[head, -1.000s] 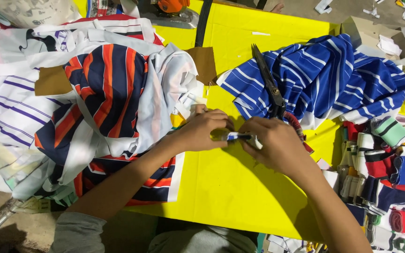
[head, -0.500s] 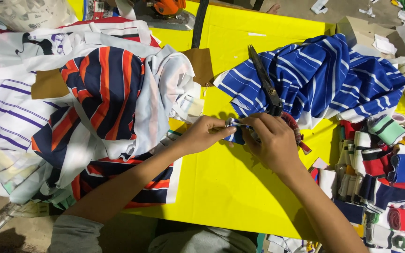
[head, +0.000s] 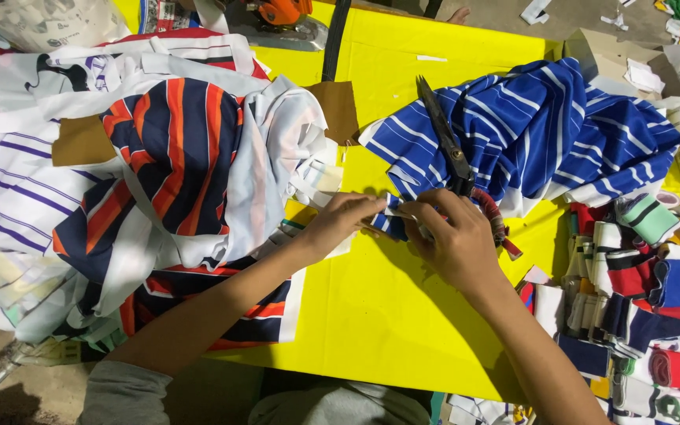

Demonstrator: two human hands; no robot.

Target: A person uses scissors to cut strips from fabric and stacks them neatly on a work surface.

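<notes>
My left hand (head: pixel 344 220) and my right hand (head: pixel 450 236) meet over the yellow table sheet (head: pixel 371 315), both pinching a small blue-and-white striped fabric piece (head: pixel 393 222) between them. Just beyond my right hand lie large black scissors (head: pixel 444 142) with red-wrapped handles, resting on a heap of blue-and-white striped fabric (head: pixel 545 134). My right hand covers part of the scissor handles.
A big pile of striped cloth in orange, navy and white (head: pixel 167 157) fills the left. Several small rolled fabric pieces (head: pixel 639 275) are stacked at the right. Brown cardboard pieces (head: pixel 338 110) lie near the middle; an orange tool (head: pixel 281 12) sits at the far edge.
Both hands have shifted slightly away from me, toward the scissors, still holding the small striped piece between them.
</notes>
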